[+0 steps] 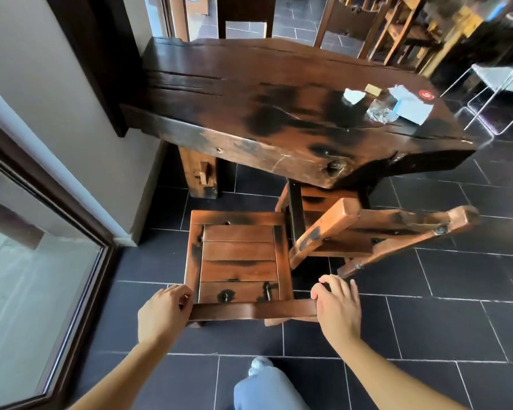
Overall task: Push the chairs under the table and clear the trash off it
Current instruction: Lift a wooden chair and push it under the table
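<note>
A wooden chair (239, 258) stands in front of the dark wooden table (249, 93), its seat outside the table edge. My left hand (162, 313) grips the left end of the chair's top rail. My right hand (336, 309) grips the rail's right end. A second wooden chair (376, 232) stands to the right, angled, its seat partly under the table. Trash lies on the table's right end: a crumpled white tissue (353, 95), a crushed clear plastic wrapper (381, 109), white paper (412, 106), a small tan card (372, 89) and a red round sticker (426, 95).
A wall and a glass door (36, 276) run along the left. More wooden chairs (350, 22) stand beyond the table, and a white wire-frame chair (498, 93) is at the right. The floor is dark tile (442, 321). My leg (267, 386) shows at the bottom.
</note>
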A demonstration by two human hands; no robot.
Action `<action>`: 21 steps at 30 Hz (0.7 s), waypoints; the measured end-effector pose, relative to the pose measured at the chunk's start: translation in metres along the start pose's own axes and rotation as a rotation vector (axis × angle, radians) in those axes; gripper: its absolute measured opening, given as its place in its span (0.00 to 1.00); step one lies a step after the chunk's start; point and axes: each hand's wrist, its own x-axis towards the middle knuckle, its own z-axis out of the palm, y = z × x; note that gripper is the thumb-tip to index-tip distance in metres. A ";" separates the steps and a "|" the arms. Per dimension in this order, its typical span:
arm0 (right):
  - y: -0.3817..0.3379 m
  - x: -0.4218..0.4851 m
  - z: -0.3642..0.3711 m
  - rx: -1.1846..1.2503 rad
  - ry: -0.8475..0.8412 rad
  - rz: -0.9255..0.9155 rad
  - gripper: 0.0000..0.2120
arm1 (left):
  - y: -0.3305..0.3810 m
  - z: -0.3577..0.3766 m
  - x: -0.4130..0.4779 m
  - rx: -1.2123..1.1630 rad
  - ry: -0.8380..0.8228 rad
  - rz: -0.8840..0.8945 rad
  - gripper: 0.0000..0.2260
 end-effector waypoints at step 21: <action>-0.020 0.184 0.016 0.056 -0.125 -0.264 0.18 | 0.042 -0.028 0.230 0.096 0.030 -0.071 0.07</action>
